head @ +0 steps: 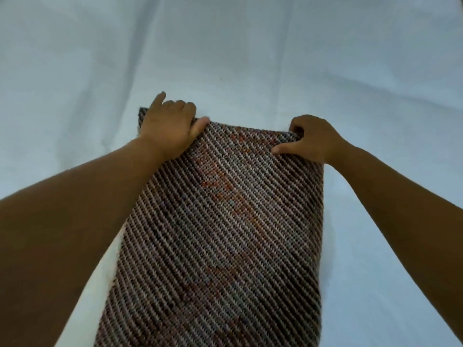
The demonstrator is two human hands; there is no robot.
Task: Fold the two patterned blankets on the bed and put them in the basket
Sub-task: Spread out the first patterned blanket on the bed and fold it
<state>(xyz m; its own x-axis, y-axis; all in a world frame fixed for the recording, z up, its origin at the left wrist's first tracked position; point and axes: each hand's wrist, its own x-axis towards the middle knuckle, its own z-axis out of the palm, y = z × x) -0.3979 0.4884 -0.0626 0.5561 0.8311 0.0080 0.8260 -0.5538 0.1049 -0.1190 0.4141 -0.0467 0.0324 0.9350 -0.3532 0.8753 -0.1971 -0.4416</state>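
Note:
One patterned blanket (225, 234), woven in dark and pale diagonal stripes with orange flecks, lies as a long strip on the bed, running from the bottom edge of the view up to the middle. My left hand (170, 126) grips its far left corner, thumb on top of the cloth. My right hand (310, 137) pinches the far right corner, fingers curled over the edge. A lower layer shows at the far left corner under my left hand. No second blanket or basket is in view.
A pale blue-white bed sheet (225, 46) with soft creases covers the whole bed around the blanket. My bare forearms reach in from the lower left and lower right.

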